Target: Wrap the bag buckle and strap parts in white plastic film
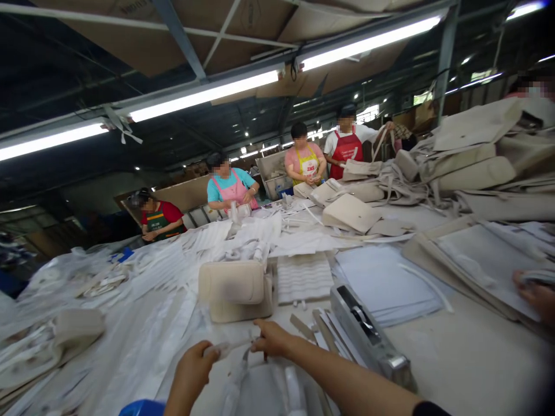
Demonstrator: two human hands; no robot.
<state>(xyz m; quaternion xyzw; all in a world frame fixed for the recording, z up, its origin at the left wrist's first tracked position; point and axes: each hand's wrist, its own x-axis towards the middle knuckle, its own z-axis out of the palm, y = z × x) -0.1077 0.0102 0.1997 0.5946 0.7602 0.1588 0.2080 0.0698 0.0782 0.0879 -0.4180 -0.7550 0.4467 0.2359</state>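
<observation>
The long bench (pixel 455 358) is crowded from end to end with loose white strips, stacked sheets and cream fabric bags, and that crowding is the main hazard as I judge it: the narrow strap piece (pixel 229 346) held low near the front edge could snag on the layers of white strips (pixel 143 323) spread to the left, or drag some of them off the bench if it is pulled sideways. The cream padded bag (pixel 236 289) stands just beyond the hands, near enough that a forward push could tip it onto the folded ribbed cloth (pixel 303 276) beside it. The grey metal tool (pixel 366 335) lies just right of the right forearm, so a careless sweep of that arm could knock it. Another person's hand (pixel 535 292) rests on the flat panels at the right edge, well apart. Four people in aprons work along the far side. The left hand (pixel 193 370) has its grip closed round one end of the strap piece, fingers curled tight; the right hand (pixel 271 338) pinches the other end between thumb and fingertips, its grip nearly closed. A slack pinch there could let the strap slip.
</observation>
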